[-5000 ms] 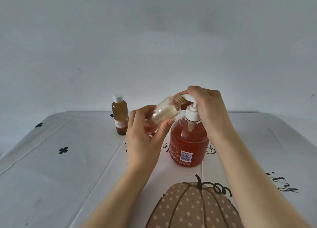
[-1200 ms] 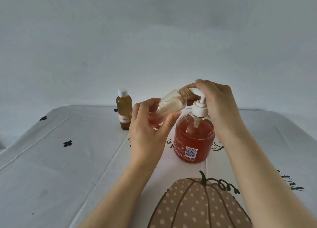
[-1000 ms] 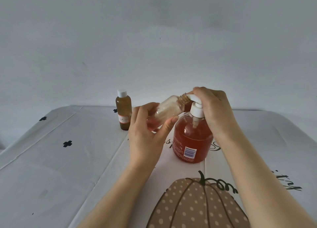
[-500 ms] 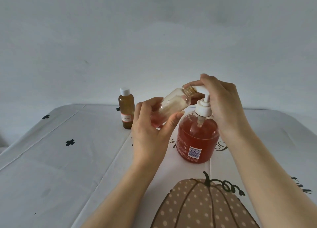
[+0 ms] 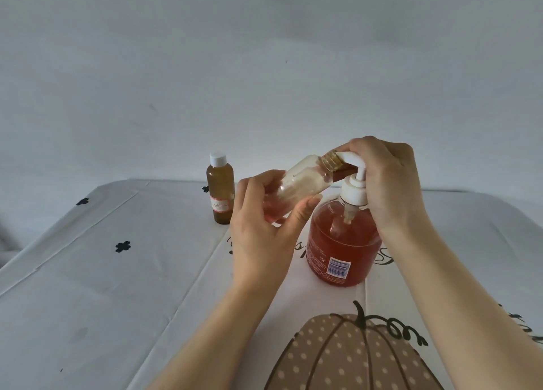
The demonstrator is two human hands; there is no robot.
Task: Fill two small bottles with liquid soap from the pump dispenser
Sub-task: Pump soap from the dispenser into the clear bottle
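On the tablecloth (image 5: 88,286), two bottles: left hand (image 5: 261,242) grips one (image 5: 299,184); right hand (image 5: 385,184) presses the pump (image 5: 354,166).

No legible text (labels too blurred)

Orange-red soap in the clear pump dispenser (image 5: 342,242) with white pump head (image 5: 354,173), amber capped bottle (image 5: 221,194) with white cap, clear tilted bottle (image 5: 296,184), white tablecloth (image 5: 102,286) with black flowers, dotted brown pumpkin print (image 5: 349,357)

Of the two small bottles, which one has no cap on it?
The clear bottle tilted in the left hand, open neck at the pump nozzle. The amber bottle standing behind wears a white cap.
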